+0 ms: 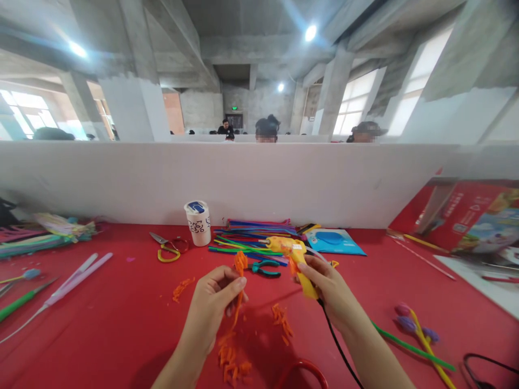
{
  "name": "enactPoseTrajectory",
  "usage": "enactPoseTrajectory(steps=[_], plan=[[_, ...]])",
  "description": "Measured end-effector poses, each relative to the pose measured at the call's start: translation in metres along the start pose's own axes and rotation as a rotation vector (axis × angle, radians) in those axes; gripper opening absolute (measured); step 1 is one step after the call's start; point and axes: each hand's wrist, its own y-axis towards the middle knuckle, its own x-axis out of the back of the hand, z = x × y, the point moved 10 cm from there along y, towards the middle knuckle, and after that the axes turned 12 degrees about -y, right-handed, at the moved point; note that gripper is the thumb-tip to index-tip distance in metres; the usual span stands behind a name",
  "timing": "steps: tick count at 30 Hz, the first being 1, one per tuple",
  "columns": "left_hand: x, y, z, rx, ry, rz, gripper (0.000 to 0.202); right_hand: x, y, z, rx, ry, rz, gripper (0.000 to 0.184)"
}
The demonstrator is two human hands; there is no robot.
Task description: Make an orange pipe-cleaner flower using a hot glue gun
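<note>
Pinched in my left hand [222, 292] is an orange pipe-cleaner flower [240, 262], upright, its thin stem hanging below the fingers. My right hand [326, 283] grips a yellow hot glue gun [288, 248] by its handle. The nozzle points left, above and right of the flower and apart from it. A black cord runs from the handle toward the front edge of the view. Short orange cut pieces lie in small piles below my hands [233, 363], with another pile [281, 321] between them and one [182, 289] to the left.
Behind my hands lie teal pliers [265, 268], several coloured pipe cleaners [251, 229] and a blue packet [336, 241]. Scissors [165, 249] and a white cup [198, 224] stand to the left. A purple-and-yellow stemmed piece [421, 335] is at right. A white partition [243, 181] closes the back.
</note>
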Motion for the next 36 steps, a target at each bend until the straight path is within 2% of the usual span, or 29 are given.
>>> enactPoseTrajectory(steps=[2, 5, 7, 9, 14, 18, 20, 27, 33, 36], plan=[[0.002, 0.001, 0.0, 0.005, -0.017, -0.016, 0.018, -0.008, -0.018, 0.012, -0.025, 0.262, 0.106, 0.043], [0.001, 0.002, 0.001, 0.027, -0.062, -0.019, 0.018, -0.028, -0.044, 0.031, -0.06, 0.575, 0.29, 0.03], [0.0, 0.002, 0.0, 0.034, -0.079, -0.019, 0.017, -0.04, -0.057, 0.048, 0.001, 0.619, 0.404, 0.023], [0.0, 0.001, -0.001, 0.031, -0.085, -0.022, 0.017, -0.044, -0.063, 0.059, 0.077, 0.583, 0.446, 0.028], [0.0, 0.001, 0.001, 0.031, -0.106, -0.016, 0.016, -0.034, -0.062, 0.049, 0.054, 0.303, 0.266, 0.031], [-0.001, 0.0, 0.002, 0.034, -0.108, -0.012, 0.016, -0.012, -0.067, 0.064, 0.145, 0.114, 0.009, 0.025], [-0.001, 0.0, 0.001, 0.026, -0.108, -0.014, 0.016, -0.008, -0.07, 0.069, 0.158, 0.082, -0.045, 0.022], [-0.004, -0.004, -0.002, 0.035, -0.123, -0.016, 0.016, -0.017, -0.064, 0.051, 0.063, 0.055, -0.032, 0.029], [-0.005, -0.005, -0.003, 0.041, -0.125, -0.018, 0.018, -0.027, -0.065, 0.059, 0.109, 0.093, 0.103, 0.032], [-0.005, -0.005, -0.002, 0.039, -0.127, -0.015, 0.018, -0.024, -0.065, 0.061, 0.13, 0.092, 0.083, 0.032]])
